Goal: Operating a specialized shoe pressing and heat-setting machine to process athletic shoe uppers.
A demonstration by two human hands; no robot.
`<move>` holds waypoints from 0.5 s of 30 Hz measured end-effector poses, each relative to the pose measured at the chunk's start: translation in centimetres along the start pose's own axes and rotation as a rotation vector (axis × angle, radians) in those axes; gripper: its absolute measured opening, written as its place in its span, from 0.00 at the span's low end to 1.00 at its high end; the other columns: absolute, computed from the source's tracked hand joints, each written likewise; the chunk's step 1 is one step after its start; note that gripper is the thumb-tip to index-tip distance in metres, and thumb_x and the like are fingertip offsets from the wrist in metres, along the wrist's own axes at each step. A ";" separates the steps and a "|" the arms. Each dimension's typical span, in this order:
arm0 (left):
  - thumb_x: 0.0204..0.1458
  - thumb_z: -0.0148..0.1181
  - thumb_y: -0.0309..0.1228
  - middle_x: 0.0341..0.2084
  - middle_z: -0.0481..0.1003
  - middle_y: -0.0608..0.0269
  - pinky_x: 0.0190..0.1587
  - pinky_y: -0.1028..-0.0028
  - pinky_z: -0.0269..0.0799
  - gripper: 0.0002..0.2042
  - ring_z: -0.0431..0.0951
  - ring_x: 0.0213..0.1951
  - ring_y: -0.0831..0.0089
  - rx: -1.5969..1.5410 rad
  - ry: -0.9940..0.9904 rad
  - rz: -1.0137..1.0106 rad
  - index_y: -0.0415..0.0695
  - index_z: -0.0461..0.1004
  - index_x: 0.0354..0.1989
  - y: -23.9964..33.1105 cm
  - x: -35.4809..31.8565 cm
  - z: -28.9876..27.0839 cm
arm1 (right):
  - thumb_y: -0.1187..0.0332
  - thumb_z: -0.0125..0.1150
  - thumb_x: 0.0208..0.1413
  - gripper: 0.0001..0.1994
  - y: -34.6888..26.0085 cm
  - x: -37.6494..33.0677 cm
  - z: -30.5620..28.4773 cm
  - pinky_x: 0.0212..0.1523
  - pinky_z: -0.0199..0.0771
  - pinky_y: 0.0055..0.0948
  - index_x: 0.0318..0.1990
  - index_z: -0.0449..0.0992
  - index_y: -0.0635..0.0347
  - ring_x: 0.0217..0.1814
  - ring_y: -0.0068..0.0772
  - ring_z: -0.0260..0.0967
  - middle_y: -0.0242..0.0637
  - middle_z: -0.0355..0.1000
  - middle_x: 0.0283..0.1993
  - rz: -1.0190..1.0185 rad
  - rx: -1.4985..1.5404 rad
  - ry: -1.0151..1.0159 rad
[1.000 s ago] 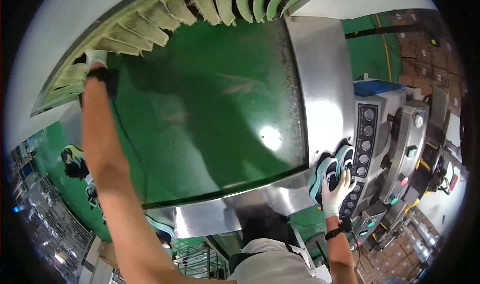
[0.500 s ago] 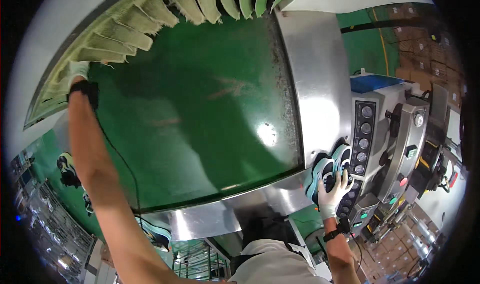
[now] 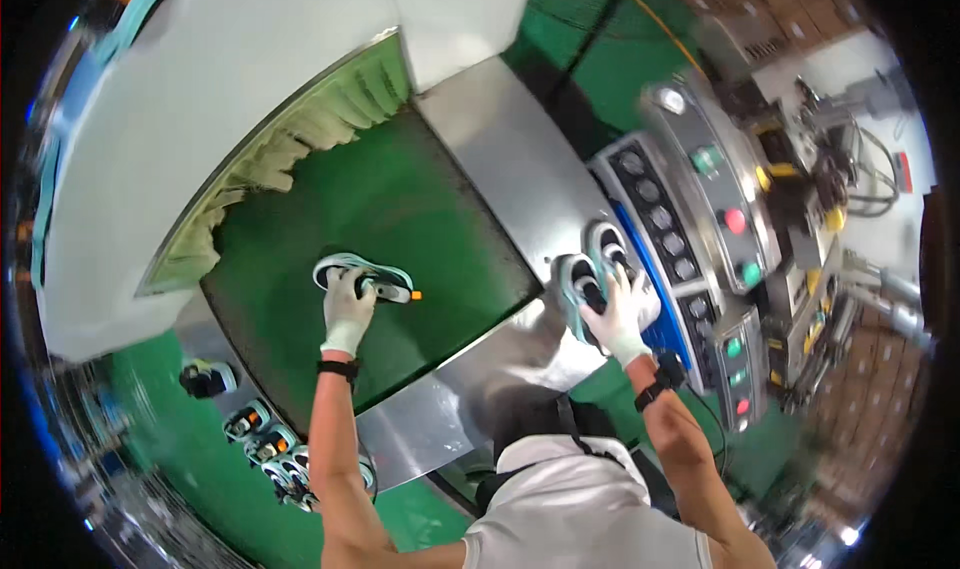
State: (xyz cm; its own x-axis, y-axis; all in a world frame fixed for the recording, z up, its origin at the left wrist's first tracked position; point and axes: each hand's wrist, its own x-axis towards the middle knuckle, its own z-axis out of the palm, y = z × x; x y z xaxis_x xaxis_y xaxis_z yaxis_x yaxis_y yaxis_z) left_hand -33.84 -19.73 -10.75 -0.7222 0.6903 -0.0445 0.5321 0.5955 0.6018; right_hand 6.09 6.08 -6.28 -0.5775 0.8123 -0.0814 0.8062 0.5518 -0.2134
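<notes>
While left hand (image 3: 348,307) grips shoe (image 3: 362,275), green belt (image 3: 420,229) underneath, steel surround (image 3: 505,174).

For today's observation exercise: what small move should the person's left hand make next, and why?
Probably let go and draw back: the left hand already presses the teal shoe flat on the green belt, while the right hand rests on the shoe pair beside it.

On the conveyor belt (image 3: 400,209) lies one shoe (image 3: 365,274). Right of the belt, on the metal ledge (image 3: 500,169), two shoes (image 3: 595,269) stand; further right is the control panel (image 3: 670,239).
</notes>
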 end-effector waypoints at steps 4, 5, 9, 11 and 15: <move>0.49 0.64 0.28 0.41 0.73 0.47 0.47 0.59 0.75 0.12 0.77 0.44 0.49 -0.164 -0.076 0.338 0.39 0.79 0.41 15.9 -1.5 1.4 | 0.53 0.70 0.44 0.35 -2.2 -1.3 -7.7 0.61 0.62 0.54 0.58 0.70 0.66 0.60 0.62 0.62 0.55 0.67 0.58 -0.100 0.387 -0.088; 0.48 0.65 0.27 0.41 0.73 0.47 0.46 0.60 0.76 0.12 0.77 0.44 0.49 -0.201 -0.111 0.394 0.39 0.79 0.42 19.8 -1.9 2.2 | 0.56 0.72 0.44 0.34 -3.6 -2.4 -9.7 0.60 0.63 0.55 0.56 0.67 0.66 0.57 0.62 0.65 0.57 0.68 0.54 -0.171 0.397 0.049; 0.46 0.67 0.28 0.39 0.72 0.52 0.42 0.60 0.77 0.14 0.79 0.39 0.52 -0.306 -0.297 0.818 0.41 0.79 0.43 36.8 -5.7 6.0 | 0.70 0.66 0.45 0.29 -0.5 -4.7 -11.1 0.53 0.72 0.48 0.57 0.65 0.68 0.55 0.60 0.69 0.61 0.69 0.50 -0.111 0.272 0.178; 0.46 0.67 0.27 0.38 0.73 0.52 0.41 0.63 0.78 0.14 0.80 0.39 0.52 -0.250 -0.373 1.032 0.42 0.79 0.43 45.0 -7.6 7.5 | 0.65 0.68 0.47 0.27 4.1 -5.7 -15.1 0.55 0.70 0.44 0.54 0.68 0.63 0.54 0.56 0.69 0.53 0.71 0.45 0.071 0.947 0.249; 0.49 0.65 0.24 0.49 0.72 0.46 0.50 0.61 0.75 0.21 0.78 0.47 0.52 -0.455 -0.643 1.316 0.40 0.73 0.54 60.2 -10.9 11.1 | 0.60 0.67 0.53 0.26 16.6 -10.5 -18.8 0.41 0.75 0.34 0.57 0.69 0.62 0.38 0.31 0.75 0.45 0.77 0.42 0.330 1.146 0.403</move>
State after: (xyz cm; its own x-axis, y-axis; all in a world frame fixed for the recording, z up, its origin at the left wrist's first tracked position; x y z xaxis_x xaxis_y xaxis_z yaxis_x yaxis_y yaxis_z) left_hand 10.96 13.19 17.14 0.5090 0.7377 0.4435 0.3586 -0.6502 0.6698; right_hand 27.93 10.29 9.30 -0.1274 0.9913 -0.0328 0.2131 -0.0049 -0.9770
